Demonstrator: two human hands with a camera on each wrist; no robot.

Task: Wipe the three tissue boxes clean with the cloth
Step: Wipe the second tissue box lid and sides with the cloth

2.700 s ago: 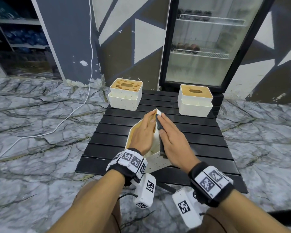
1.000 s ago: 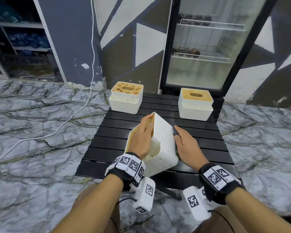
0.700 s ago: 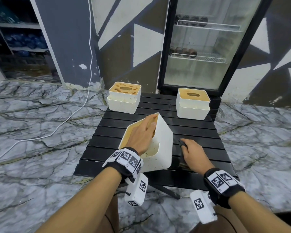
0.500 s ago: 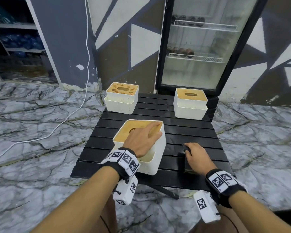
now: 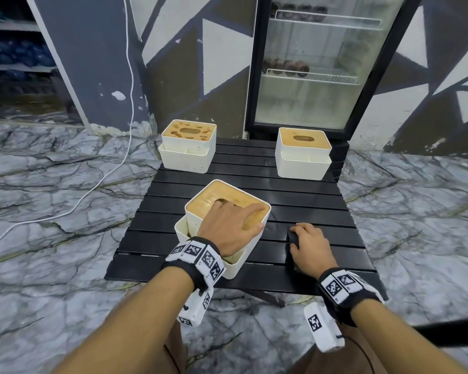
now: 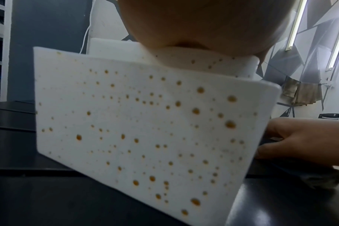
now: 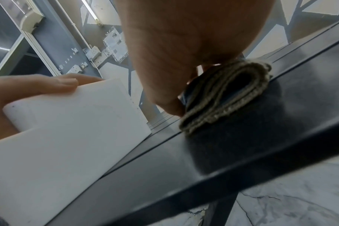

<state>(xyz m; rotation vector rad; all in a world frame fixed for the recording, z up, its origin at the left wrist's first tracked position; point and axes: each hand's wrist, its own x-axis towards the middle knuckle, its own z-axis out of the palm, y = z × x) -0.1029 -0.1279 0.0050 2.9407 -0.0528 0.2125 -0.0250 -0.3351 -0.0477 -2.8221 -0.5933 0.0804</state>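
Note:
The near tissue box, white with a wooden lid, stands upright at the table's middle, turned at an angle. My left hand holds it from above, fingers over the lid and its slot. Its near side is covered in orange spots. My right hand lies on the table right of the box and grips the folded dark cloth. A stained far left box and a cleaner-looking far right box stand at the table's back.
The black slatted table is small, with marble floor all around. A glass-door fridge stands right behind it. A white cable runs over the floor at the left.
The near box went from tipped on its edge to upright on the table. My right hand left the box's side and came down onto the table with the cloth.

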